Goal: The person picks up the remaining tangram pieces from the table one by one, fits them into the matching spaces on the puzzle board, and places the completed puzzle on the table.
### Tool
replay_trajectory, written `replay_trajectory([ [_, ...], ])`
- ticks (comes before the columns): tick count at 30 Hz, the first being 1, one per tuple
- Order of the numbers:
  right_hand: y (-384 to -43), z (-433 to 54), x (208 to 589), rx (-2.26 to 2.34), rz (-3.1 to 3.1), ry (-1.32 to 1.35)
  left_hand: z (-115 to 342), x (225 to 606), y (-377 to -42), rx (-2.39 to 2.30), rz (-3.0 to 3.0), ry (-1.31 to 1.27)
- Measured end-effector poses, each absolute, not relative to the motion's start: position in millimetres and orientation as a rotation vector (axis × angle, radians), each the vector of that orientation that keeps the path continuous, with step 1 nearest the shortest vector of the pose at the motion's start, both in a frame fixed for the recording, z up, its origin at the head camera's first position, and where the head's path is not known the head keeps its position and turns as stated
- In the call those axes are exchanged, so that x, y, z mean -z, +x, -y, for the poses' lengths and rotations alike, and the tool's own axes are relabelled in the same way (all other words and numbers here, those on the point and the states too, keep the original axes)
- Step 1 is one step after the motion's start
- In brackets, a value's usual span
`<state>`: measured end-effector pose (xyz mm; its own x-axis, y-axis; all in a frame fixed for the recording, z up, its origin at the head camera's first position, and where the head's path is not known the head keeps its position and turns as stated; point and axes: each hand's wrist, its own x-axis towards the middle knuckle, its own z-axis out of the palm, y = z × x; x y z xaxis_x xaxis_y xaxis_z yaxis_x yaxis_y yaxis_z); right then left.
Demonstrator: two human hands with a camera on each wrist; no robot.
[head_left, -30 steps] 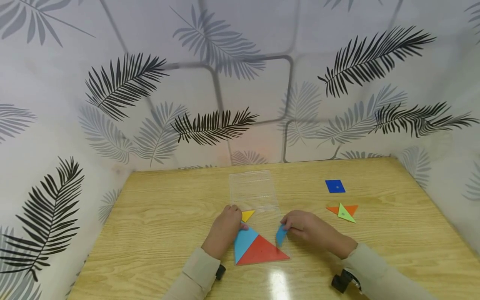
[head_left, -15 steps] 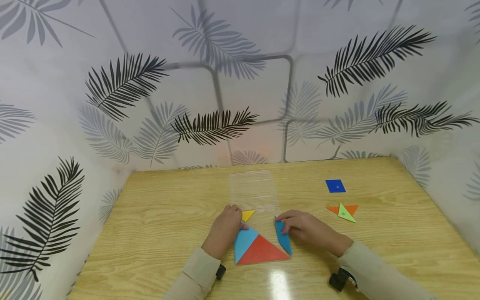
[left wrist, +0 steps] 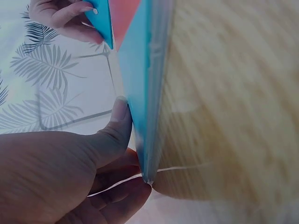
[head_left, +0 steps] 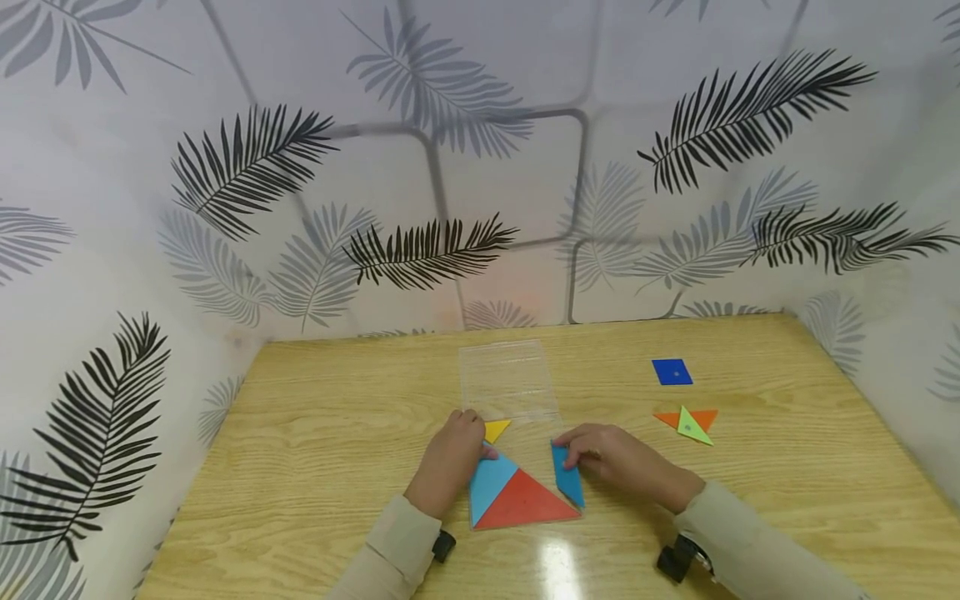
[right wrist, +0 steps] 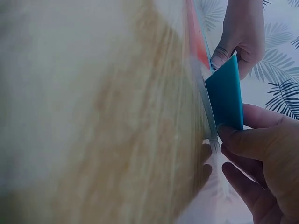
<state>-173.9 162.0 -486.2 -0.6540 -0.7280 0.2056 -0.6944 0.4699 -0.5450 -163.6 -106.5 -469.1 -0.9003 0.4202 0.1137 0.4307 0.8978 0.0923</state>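
In the head view, the blue piece [head_left: 567, 477] is at the right side of a see-through tray [head_left: 534, 450], its long axis running toward the person and slightly rightward. Its near tip is just beside the right corner of the red triangle [head_left: 525, 504]. The right hand [head_left: 611, 460] pinches it; the left hand [head_left: 450, 460] grips the tray's left edge, beside the yellow triangle [head_left: 497, 430] and light-blue triangle [head_left: 491, 479]. Bare tray opens between those and the blue piece. Wooden surface [head_left: 337, 400] stretches away leftward; well to the right lie a dark-blue piece [head_left: 672, 372] and a green triangle [head_left: 694, 427] across an orange one.

In the left wrist view, thumb above and fingers beneath pinch the tray's edge. The blue piece shows a small pale round spot.

In the right wrist view, thumb and finger hold the blue piece tilted up from the tray. It's thin, flat, slant-ended; I can't tell if its lower edge touches.
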Motion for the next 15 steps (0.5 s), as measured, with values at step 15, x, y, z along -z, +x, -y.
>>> replay_trajectory([
  [15, -171.6, -158.9, 489.2, 0.817, -2.672, -1.274, 107.4, 472.6, -163.6, 0.073, 2.899, -0.709],
])
